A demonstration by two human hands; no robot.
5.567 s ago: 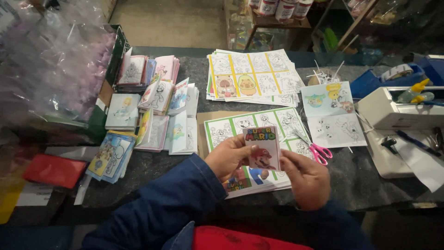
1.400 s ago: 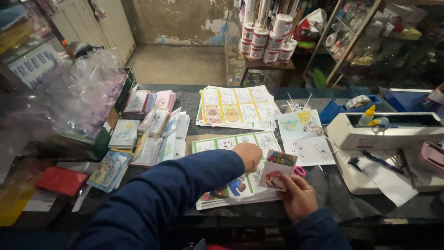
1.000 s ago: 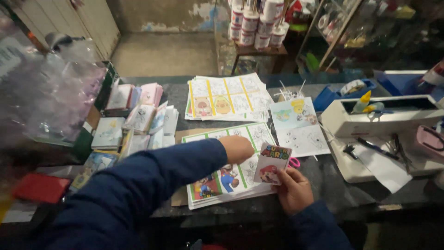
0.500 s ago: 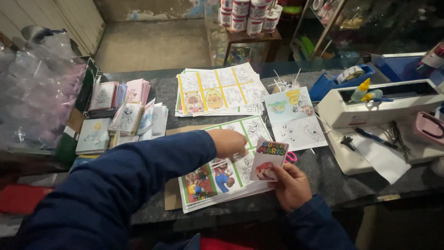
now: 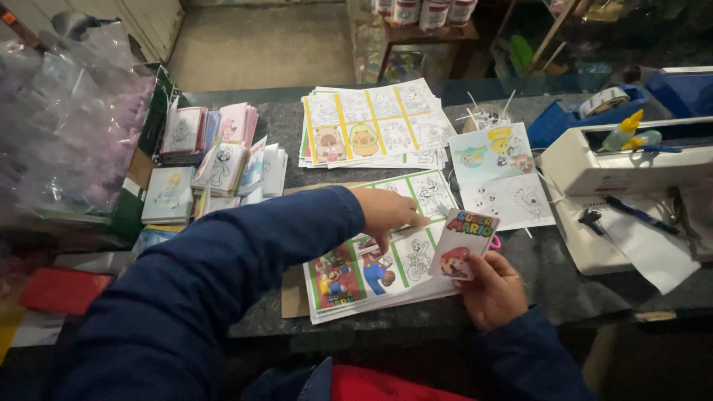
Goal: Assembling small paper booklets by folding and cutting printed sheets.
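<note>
My right hand (image 5: 490, 291) holds a small printed booklet (image 5: 465, 242) with a cartoon cover, tilted upright above the counter's front edge. My left hand (image 5: 386, 213) reaches across from the left in a dark blue sleeve and rests its fingers on a stack of printed sheets (image 5: 371, 260) with green-bordered cartoon panels. The stack lies on a piece of brown cardboard (image 5: 291, 289). The left fingers are spread on the top sheet and grip nothing.
A second stack of yellow-bordered sheets (image 5: 371, 126) lies further back. Small booklets (image 5: 215, 160) pile at the left beside clear plastic bags (image 5: 67, 126). Loose printed sheets (image 5: 497, 174), a white machine (image 5: 631, 186) and a blue tape dispenser (image 5: 594, 111) stand at the right. A red pouch (image 5: 56, 289) lies front left.
My left hand let go of the booklet and reached onto the green-bordered sheets. My right hand keeps the booklet and has shifted little. The camera has tilted and moved closer.
</note>
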